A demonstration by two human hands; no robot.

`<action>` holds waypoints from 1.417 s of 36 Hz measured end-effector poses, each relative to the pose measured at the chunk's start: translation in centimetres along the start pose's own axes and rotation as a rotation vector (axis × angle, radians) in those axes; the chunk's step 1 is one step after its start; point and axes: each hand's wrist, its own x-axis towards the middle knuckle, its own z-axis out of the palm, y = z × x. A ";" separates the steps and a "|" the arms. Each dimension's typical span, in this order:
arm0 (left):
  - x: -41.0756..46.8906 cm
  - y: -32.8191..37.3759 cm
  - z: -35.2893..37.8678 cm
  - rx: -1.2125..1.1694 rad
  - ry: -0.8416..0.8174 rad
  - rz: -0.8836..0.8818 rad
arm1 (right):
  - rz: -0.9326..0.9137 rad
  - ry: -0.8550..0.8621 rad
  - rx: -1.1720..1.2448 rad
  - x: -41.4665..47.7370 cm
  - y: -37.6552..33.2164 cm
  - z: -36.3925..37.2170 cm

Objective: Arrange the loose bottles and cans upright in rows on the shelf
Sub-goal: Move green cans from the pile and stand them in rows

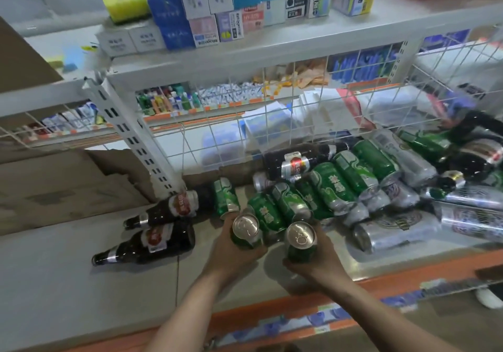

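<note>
My left hand (231, 253) grips an upright green can (245, 232), and my right hand (318, 262) grips a second upright green can (300, 242) beside it. Both are held just above the front of the grey shelf (81, 283). Behind them lies a heap of green cans (334, 185) and silver cans (392, 232) on their sides. Two dark brown bottles (152, 242) with red labels lie flat to the left. Another dark bottle (304, 161) lies across the back of the heap.
A white wire grid (272, 123) backs the shelf, and a slotted white upright (130, 134) leans at the left. The upper shelf (245, 52) holds small boxes. An orange front edge strip (408, 278) runs along the shelf. More bottles pile up at far right (473, 147).
</note>
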 end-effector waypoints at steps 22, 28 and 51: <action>-1.4 8.2 -10.4 -0.119 0.318 0.219 | -0.278 -0.149 0.266 1.9 -16.7 1.5; -4.7 12.3 -18.0 -0.125 0.442 0.310 | -0.502 -0.263 0.327 0.8 -24.8 4.7; -30.6 0.3 -52.9 -0.229 0.889 0.252 | -0.520 -0.588 0.427 -19.6 -44.7 40.7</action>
